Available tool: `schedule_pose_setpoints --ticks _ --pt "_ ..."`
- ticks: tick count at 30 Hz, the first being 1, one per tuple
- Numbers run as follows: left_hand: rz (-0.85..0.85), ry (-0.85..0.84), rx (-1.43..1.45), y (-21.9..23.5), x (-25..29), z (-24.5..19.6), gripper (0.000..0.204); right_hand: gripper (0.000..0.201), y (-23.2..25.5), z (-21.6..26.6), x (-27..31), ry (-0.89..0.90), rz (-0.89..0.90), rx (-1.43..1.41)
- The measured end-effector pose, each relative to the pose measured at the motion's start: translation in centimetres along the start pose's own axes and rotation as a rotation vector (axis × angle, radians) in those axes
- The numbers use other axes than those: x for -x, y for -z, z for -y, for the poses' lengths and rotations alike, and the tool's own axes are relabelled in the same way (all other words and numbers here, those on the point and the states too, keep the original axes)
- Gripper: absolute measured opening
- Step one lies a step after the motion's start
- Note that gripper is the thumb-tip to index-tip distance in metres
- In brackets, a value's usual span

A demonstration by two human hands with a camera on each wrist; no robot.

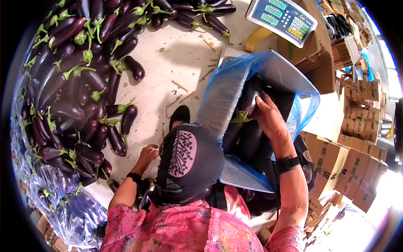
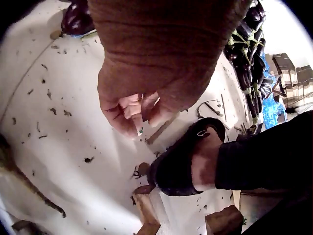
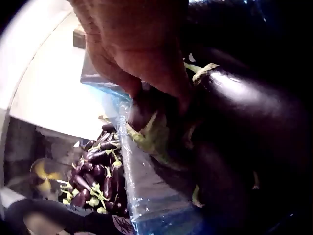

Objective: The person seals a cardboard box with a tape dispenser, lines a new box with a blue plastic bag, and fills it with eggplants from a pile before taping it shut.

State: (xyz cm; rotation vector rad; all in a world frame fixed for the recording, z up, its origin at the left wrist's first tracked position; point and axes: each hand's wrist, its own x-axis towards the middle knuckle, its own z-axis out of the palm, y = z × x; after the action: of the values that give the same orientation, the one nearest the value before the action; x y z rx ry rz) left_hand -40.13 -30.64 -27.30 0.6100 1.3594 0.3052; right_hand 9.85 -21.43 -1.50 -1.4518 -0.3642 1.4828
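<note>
My right hand (image 1: 272, 119) reaches into a box lined with blue plastic (image 1: 220, 94) and grips a dark purple eggplant (image 1: 249, 95) near its green stem end. The right wrist view shows the fingers curled round that eggplant (image 3: 140, 113), close over other eggplants in the box. Another eggplant (image 3: 244, 93) with a green cap lies beside the hand. My left hand (image 1: 147, 155) hangs beside the knee above the pale floor, its fingers loosely bent and holding nothing. In the left wrist view a black shoe (image 2: 171, 169) is just past the fingertips.
A large heap of eggplants (image 1: 63, 92) covers the floor on the left, with clear plastic (image 1: 77, 210) below it. A digital scale (image 1: 281, 19) stands at the upper right. Stacked cartons (image 1: 357, 172) line the right side. Stem scraps and dry bits litter the floor.
</note>
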Motion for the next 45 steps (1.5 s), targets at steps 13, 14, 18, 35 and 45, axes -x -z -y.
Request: schedule_pose_setpoints --ticks 13,14,18,35,45 --pt "-0.586 -0.647 -0.768 1.0 -1.0 -3.4 0.027 0.066 -0.1 0.8 -0.6 0.104 -0.044 0.505" --pt "-0.594 -0.655 -0.751 1.9 -2.3 -3.9 0.026 0.067 0.2 1.2 -0.8 0.045 -0.033 0.518" --pt "-0.317 -0.456 -0.341 -0.6 -0.7 -14.8 0.032 0.058 2.2 3.8 -1.0 -0.082 -0.068 0.222" --pt "0.728 -1.591 -1.094 -36.0 3.3 -42.7 0.062 0.051 6.3 9.7 4.2 0.073 0.098 -0.095" --pt "0.516 -1.113 -1.589 -39.8 2.0 -41.4 0.07 0.056 7.8 5.8 5.6 0.37 -0.314 1.33"
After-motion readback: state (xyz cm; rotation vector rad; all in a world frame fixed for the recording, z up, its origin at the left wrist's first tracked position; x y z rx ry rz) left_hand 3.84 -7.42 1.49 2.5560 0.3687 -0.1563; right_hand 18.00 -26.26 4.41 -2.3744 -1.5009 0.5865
